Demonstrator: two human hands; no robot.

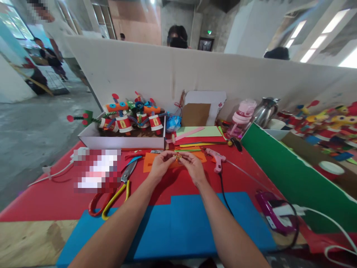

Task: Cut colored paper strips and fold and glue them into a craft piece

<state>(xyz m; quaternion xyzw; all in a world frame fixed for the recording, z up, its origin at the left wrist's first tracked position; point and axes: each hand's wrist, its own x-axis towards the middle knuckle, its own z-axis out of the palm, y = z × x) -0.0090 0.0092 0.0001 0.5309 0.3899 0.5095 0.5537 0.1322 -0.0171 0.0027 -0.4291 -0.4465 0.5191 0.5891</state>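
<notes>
My left hand (162, 163) and my right hand (192, 166) meet above the middle of the red tabletop. Between their fingertips is a small yellow-and-dark ridged piece (177, 157), too small to name surely; it looks like a folded paper strip. Both hands pinch it, one at each end. Under and behind them lie orange paper sheets (147, 161). Scissors with yellow handles (128, 173) lie left of my left hand, by a red-handled pair (96, 204). A pink glue gun (216, 159) rests to the right of my right hand.
Blue sheets (192, 219) cover the front edge. A white box (122, 142) of paper-cup figures stands back left, coloured paper (199, 132) at the back. Right are a green box wall (270, 167), a purple power strip (275, 214) with cables, and a pink bottle (244, 113).
</notes>
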